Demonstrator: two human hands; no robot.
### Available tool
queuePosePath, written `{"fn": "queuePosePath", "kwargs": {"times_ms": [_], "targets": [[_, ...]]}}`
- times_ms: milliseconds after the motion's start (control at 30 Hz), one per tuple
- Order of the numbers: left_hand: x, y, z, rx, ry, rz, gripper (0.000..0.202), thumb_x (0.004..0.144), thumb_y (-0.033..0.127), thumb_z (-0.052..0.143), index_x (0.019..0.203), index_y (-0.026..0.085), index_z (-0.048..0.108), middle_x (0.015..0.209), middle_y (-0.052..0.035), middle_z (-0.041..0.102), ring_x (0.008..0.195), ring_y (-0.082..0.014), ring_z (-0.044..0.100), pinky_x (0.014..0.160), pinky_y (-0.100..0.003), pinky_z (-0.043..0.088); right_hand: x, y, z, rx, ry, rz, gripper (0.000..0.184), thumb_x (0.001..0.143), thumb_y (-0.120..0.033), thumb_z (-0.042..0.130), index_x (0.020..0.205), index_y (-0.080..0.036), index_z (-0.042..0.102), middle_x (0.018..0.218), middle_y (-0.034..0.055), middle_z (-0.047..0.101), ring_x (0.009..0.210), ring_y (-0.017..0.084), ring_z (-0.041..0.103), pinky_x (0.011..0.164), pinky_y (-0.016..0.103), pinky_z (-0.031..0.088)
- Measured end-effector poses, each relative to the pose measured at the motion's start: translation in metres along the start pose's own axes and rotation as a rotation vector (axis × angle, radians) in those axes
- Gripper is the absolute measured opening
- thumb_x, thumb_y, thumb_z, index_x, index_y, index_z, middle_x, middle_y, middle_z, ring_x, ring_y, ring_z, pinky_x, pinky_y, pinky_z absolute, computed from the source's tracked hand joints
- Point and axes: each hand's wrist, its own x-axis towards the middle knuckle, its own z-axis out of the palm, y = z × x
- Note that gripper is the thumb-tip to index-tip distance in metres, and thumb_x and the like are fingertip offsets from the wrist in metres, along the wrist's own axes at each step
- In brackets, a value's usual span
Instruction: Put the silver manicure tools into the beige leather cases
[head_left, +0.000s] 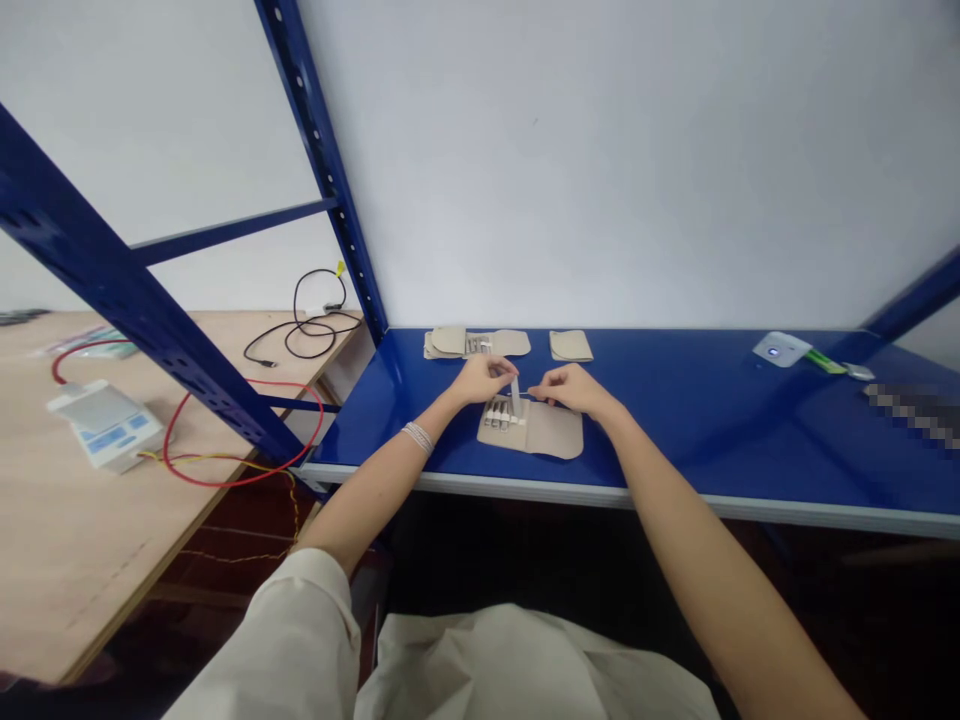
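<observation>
A narrow pinch is made by the left hand on the upper end of a thin pale strip, and the strip is held nearly upright. The right hand is brought just beside it, but whether its fingertips touch the strip cannot be told. The lower end of the strip is placed at a row of small metal-capped items in the loops of an open beige fabric pouch, on a blue steel shelf. The step in hand is judged to be work at this row. Steady fingers are called for here, so that the items are not disturbed. A second beige pouch and a folded beige piece are lying behind.
</observation>
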Motion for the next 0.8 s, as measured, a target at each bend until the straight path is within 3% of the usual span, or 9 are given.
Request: {"fn": "queuePosePath", "kwargs": {"times_ms": [367, 800], "targets": [[-0.003, 0.003, -0.002, 0.087, -0.028, -0.005, 0.022, 0.078, 0.022, 0.063, 0.093, 0.012, 0.074, 0.085, -0.0067, 0.074, 0.056, -0.0104, 0.06, 0.056, -0.021, 0.046, -0.001, -0.0015, 0.0009, -0.003, 0.011, -0.006, 0.038, 0.067, -0.052, 0.073, 0.058, -0.016, 0.065, 0.052, 0.0016, 0.06, 0.051, 0.012, 0.05, 0.053, 0.026, 0.038], [-0.0053, 0.0095, -0.0053, 0.145, -0.056, 0.029, 0.022, 0.077, 0.02, 0.063, 0.093, 0.01, 0.074, 0.084, -0.0063, 0.075, 0.055, -0.0101, 0.056, 0.059, -0.022, 0.045, -0.0033, -0.0048, 0.0019, -0.006, 0.021, -0.024, 0.041, 0.065, -0.054, 0.074, 0.056, -0.016, 0.061, 0.05, -0.0004, 0.055, 0.049, 0.01, 0.044, 0.05, 0.025, 0.035]]}}
